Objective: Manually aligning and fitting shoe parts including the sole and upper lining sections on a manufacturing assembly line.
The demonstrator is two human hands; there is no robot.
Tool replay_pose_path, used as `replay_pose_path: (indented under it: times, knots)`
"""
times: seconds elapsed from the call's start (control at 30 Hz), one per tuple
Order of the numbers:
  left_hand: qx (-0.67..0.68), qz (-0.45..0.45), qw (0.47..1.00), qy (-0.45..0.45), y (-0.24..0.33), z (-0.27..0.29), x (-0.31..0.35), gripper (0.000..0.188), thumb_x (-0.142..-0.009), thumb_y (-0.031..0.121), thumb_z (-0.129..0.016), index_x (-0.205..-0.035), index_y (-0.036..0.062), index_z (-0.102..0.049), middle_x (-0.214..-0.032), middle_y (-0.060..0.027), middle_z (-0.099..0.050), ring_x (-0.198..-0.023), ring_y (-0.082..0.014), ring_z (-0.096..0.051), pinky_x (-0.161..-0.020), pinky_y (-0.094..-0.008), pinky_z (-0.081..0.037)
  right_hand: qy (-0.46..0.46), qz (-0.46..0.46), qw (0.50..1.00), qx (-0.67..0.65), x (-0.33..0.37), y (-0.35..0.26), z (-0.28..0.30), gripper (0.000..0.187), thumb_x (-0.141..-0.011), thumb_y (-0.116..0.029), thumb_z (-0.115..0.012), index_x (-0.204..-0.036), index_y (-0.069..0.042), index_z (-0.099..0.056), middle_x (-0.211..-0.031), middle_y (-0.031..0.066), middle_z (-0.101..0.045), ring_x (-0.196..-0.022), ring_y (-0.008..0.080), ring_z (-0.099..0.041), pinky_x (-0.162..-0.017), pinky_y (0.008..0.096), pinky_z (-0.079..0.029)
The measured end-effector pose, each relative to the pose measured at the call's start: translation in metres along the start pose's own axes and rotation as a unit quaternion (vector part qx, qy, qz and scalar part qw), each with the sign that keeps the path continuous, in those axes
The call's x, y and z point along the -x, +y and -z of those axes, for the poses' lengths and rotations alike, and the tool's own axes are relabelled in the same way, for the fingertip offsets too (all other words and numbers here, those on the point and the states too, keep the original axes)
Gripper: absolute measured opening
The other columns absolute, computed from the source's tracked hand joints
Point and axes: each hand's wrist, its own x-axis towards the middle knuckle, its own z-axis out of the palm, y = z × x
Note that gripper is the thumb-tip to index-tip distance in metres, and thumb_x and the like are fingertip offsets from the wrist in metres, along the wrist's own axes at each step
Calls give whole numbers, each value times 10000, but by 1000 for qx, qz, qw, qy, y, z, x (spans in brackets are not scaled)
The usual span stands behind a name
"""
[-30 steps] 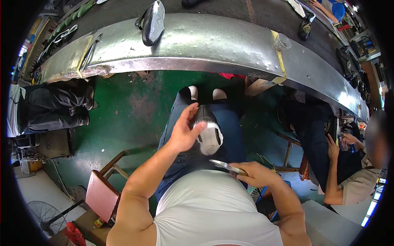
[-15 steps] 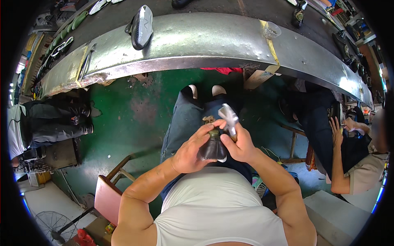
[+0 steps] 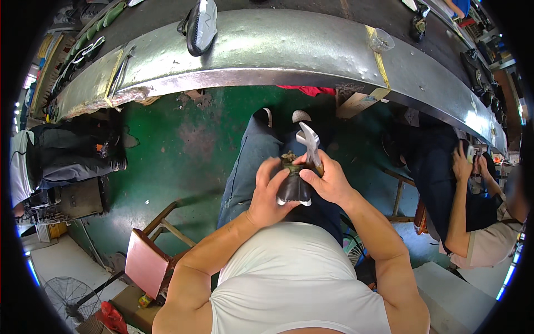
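Over my lap I hold a dark brown shoe upper (image 3: 293,189) with a pale, ragged edge at its near end. My left hand (image 3: 268,192) grips its left side, the fingers bent around it and slightly smeared. At the shoe's far end sits an olive-green collar, with a tan crumpled bit (image 3: 288,156) sticking out beyond it. In my right hand (image 3: 329,181) are metal pincers (image 3: 310,140), their silver head pointing away from me. The right thumb and fingertips also touch the shoe's right side. What lies inside the shoe is hidden.
A long metal-edged bench (image 3: 250,47) curves across the front, bearing a grey-and-black shoe (image 3: 202,30) and a clear cup (image 3: 381,40). A stool (image 3: 147,261) and a fan (image 3: 69,295) stand at left. People sit at both sides, one at right (image 3: 484,222).
The view has shifted slightly. My left fingers have lifted and bent higher along the shoe, whose pale near edge shows more. The pincers' head has turned more upright in my right hand.
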Motion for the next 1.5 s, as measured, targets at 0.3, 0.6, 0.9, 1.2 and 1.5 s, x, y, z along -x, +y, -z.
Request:
replay_pose_path:
  times: [0.3,0.6,0.9,1.2,1.5]
  knots:
    - [53,199,975,-83,-28,-1,-32,700,-959,359,-651,-1525,60,-369,-1330,-243,-571,-1141,-321,-620,-965,-397,-487,94,-129,985,61,23,29,-12,456,-906,-385,-733,-1047,25,-590,-756,81,-641,-658,156,-635,-600,303,-505]
    - [211,459,843,-183,-40,-14,1,355,-922,101,-531,-1227,-2,-681,-920,-102,-731,-815,-180,-670,-797,-303,-523,48,-283,949,-129,60,63,-31,331,-820,-18,-650,-1126,51,-546,-899,107,-649,-725,170,-650,-655,324,-563]
    - [449,428,738,-264,-34,-4,21,930,-783,-125,-516,-1613,74,-146,-1519,-93,-423,-1382,-177,-415,-1157,-312,-298,-49,-316,945,76,90,37,34,244,-903,-134,-634,-1090,7,-570,-844,118,-670,-719,263,-660,-674,382,-536]
    - [376,364,813,-257,-22,-28,46,841,-884,-45,-497,-1583,-41,-29,-1596,-172,-289,-1472,-229,-285,-1206,-331,-206,-221,-54,890,394,78,-3,30,189,-916,-147,-625,-968,34,-615,-863,180,-695,-803,395,-677,-736,481,-539]
    - [328,522,787,18,-21,-63,38,625,-1077,451,-298,-1513,14,-396,-1500,-189,-482,-1402,-290,-439,-1143,-346,-334,-242,-56,889,385,71,26,2,197,-883,-196,-667,-917,-16,-593,-821,189,-666,-775,392,-666,-697,496,-524]
